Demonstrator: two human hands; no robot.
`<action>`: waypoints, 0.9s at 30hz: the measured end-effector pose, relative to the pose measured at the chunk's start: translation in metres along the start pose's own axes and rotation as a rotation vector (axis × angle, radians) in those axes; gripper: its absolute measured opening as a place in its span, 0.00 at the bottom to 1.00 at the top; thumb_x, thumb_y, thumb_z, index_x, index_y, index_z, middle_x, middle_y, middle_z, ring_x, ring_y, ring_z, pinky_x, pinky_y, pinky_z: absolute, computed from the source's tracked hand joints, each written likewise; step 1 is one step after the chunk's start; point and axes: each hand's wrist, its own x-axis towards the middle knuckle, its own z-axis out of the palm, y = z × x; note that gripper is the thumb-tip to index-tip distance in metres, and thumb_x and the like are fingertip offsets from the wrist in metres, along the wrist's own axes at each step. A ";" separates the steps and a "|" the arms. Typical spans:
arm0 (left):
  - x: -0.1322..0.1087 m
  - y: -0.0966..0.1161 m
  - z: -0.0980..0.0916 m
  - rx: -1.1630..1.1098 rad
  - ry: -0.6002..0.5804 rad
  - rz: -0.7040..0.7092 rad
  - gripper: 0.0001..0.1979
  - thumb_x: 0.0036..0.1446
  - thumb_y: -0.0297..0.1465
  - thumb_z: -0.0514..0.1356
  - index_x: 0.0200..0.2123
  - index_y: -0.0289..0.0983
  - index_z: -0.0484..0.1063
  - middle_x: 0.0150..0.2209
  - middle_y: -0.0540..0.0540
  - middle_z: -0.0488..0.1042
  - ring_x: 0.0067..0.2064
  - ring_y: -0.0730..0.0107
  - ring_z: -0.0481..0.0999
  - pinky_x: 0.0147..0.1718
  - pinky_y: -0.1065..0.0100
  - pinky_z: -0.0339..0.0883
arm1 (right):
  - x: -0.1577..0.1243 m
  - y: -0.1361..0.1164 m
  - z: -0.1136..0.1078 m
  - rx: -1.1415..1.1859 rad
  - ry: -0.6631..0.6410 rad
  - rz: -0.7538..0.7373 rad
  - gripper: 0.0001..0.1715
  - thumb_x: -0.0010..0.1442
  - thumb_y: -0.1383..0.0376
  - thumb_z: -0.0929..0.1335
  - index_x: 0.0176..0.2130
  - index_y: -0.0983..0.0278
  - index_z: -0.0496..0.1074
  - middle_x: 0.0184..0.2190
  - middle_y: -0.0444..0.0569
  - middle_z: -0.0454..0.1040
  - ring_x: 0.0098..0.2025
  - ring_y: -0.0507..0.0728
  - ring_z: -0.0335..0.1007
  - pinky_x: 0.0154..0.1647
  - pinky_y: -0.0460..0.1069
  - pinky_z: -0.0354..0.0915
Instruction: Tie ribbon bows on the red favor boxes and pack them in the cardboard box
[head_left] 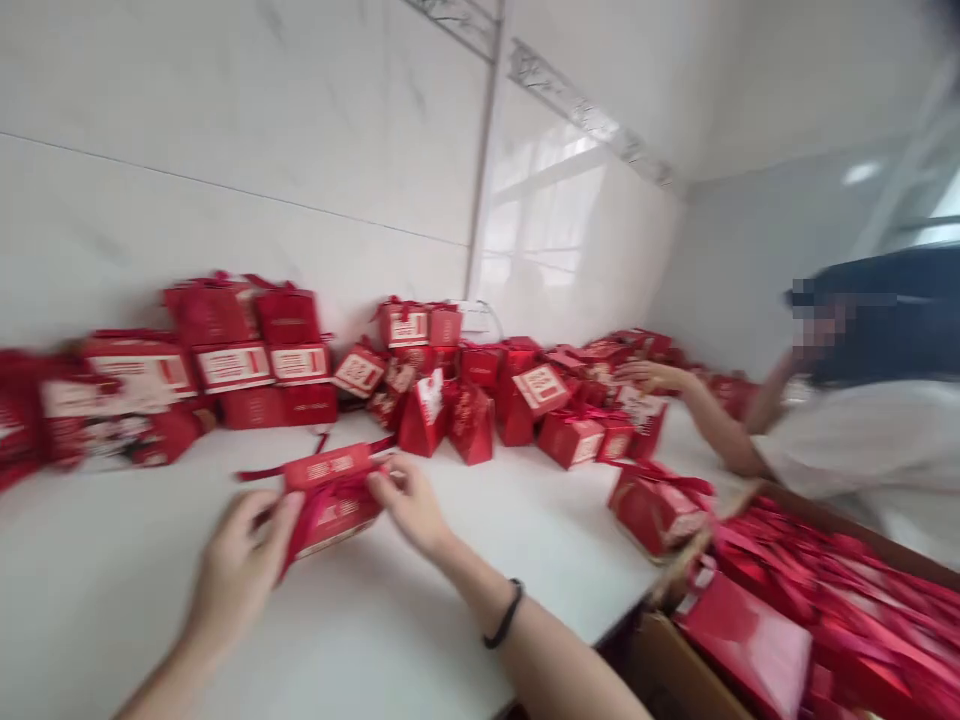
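A small red gift box with a dark red ribbon is between my two hands, tilted just above the white table. My left hand pinches the ribbon and box edge at its left end. At the right end, my right hand has its thumb and fingers pressed together on the ribbon. Loose ribbon ends stick out to the left and behind the box. Motion blurs the fingertips slightly.
Red boxes are stacked along the tiled wall. A cardboard carton full of red ribboned boxes stands at the lower right, with one ribboned box beside it. Across the table at right, a person's hand reaches toward the boxes.
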 end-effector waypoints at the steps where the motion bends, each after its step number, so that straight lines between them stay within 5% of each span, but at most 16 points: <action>1: -0.003 0.006 0.000 -0.043 0.024 0.079 0.14 0.51 0.46 0.55 0.22 0.43 0.65 0.24 0.50 0.67 0.28 0.62 0.68 0.31 0.58 0.68 | -0.003 -0.001 -0.001 0.038 -0.016 0.007 0.17 0.49 0.54 0.68 0.26 0.62 0.61 0.32 0.47 0.70 0.34 0.55 0.68 0.37 0.50 0.66; 7: -0.012 0.007 0.004 0.078 0.047 0.143 0.13 0.58 0.37 0.50 0.23 0.39 0.59 0.27 0.48 0.65 0.30 0.69 0.68 0.32 0.66 0.67 | -0.009 -0.002 -0.009 0.099 -0.138 0.046 0.27 0.46 0.44 0.69 0.25 0.63 0.60 0.38 0.51 0.72 0.34 0.56 0.69 0.33 0.49 0.66; 14: -0.019 0.007 0.000 0.059 -0.073 0.133 0.11 0.60 0.33 0.50 0.25 0.39 0.56 0.32 0.47 0.63 0.35 0.69 0.67 0.38 0.65 0.65 | -0.016 -0.014 -0.012 -0.158 -0.099 0.024 0.27 0.50 0.41 0.66 0.25 0.63 0.64 0.21 0.44 0.66 0.22 0.52 0.62 0.23 0.46 0.61; 21: -0.014 0.002 0.000 0.060 -0.024 0.251 0.10 0.60 0.31 0.49 0.26 0.39 0.57 0.33 0.47 0.61 0.35 0.69 0.66 0.39 0.65 0.65 | -0.012 -0.011 -0.009 0.068 -0.099 0.054 0.28 0.47 0.42 0.68 0.24 0.63 0.60 0.22 0.41 0.64 0.24 0.50 0.61 0.26 0.46 0.62; 27: -0.013 0.000 0.004 0.047 0.003 0.206 0.09 0.60 0.31 0.49 0.26 0.39 0.58 0.36 0.45 0.62 0.38 0.68 0.68 0.39 0.66 0.66 | -0.013 -0.002 -0.004 0.197 -0.124 0.069 0.25 0.50 0.46 0.68 0.25 0.63 0.60 0.24 0.40 0.63 0.24 0.48 0.58 0.25 0.44 0.58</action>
